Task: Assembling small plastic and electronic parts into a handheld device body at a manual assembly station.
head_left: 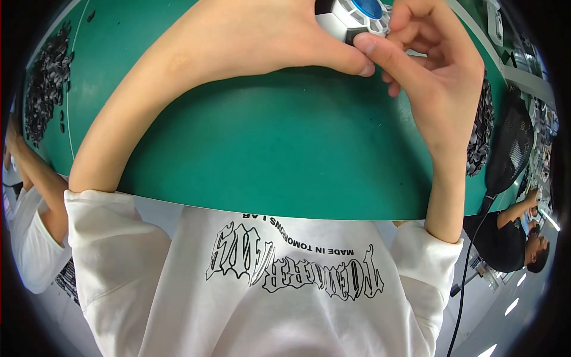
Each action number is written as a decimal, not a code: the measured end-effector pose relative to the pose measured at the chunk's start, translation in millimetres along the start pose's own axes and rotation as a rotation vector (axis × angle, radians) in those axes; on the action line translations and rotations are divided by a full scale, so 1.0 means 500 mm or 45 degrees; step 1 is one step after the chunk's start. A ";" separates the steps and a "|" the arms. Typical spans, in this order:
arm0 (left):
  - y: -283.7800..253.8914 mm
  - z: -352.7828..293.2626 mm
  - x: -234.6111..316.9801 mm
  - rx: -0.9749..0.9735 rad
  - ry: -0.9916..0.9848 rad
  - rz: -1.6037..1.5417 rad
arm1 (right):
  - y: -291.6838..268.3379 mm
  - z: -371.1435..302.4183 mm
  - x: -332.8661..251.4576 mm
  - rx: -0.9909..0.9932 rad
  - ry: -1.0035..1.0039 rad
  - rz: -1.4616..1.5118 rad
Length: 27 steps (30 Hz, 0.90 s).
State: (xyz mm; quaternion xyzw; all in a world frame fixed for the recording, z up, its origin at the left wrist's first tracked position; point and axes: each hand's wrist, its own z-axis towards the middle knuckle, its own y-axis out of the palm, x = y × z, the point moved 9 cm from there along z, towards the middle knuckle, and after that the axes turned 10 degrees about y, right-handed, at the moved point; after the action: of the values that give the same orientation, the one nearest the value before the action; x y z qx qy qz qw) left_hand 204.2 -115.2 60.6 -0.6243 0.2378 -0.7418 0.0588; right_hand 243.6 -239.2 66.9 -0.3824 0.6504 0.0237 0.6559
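Note:
A rounded white and black plastic device point(334, 25) with a ribbed white rim and a shiny blue disc point(369, 7) is held over the green table at the top edge of the head view. Around its left and near side wraps my left hand point(276, 35), its thumb stretched along the near side; the other fingers are out of view. My right hand point(437, 74) is closed at the device's right side. Its thumb tip presses on the near edge by the rim, and the remaining fingers curl beside it. The device's far part is cut off by the frame.
Small black parts lie in a heap point(47, 83) at the table's left and another heap point(480, 134) at the right, partly behind my right forearm. A black mesh object point(510, 140) with a cable hangs by the right edge. Other people sit at left and right.

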 end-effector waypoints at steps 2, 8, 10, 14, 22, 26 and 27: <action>0.014 -0.006 -0.016 0.070 0.031 0.027 | -0.006 0.000 0.008 -0.017 0.005 0.025; 0.018 -0.025 -0.050 0.310 -0.025 -0.238 | 0.014 0.008 -0.024 -0.169 -0.077 -0.065; 0.022 -0.016 -0.038 0.291 0.023 -0.324 | 0.003 0.002 -0.020 -0.092 -0.159 -0.113; 0.018 -0.006 -0.043 0.324 0.132 -0.225 | -0.007 -0.001 -0.027 -0.039 -0.273 -0.178; 0.006 0.016 -0.025 0.122 0.157 0.125 | -0.169 -0.069 0.007 0.124 0.091 -0.205; -0.030 -0.001 -0.036 0.138 0.098 0.440 | -0.236 -0.118 0.104 0.214 -0.162 -0.473; -0.036 -0.004 -0.036 0.132 0.096 0.514 | -0.227 -0.123 0.116 0.152 -0.135 -0.663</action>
State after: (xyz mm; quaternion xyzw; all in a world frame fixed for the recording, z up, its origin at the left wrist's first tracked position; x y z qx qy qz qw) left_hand 210.0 -92.0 51.8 -0.5318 0.3216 -0.7491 0.2295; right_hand 261.0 -379.4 78.3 -0.4958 0.4952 -0.1642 0.6943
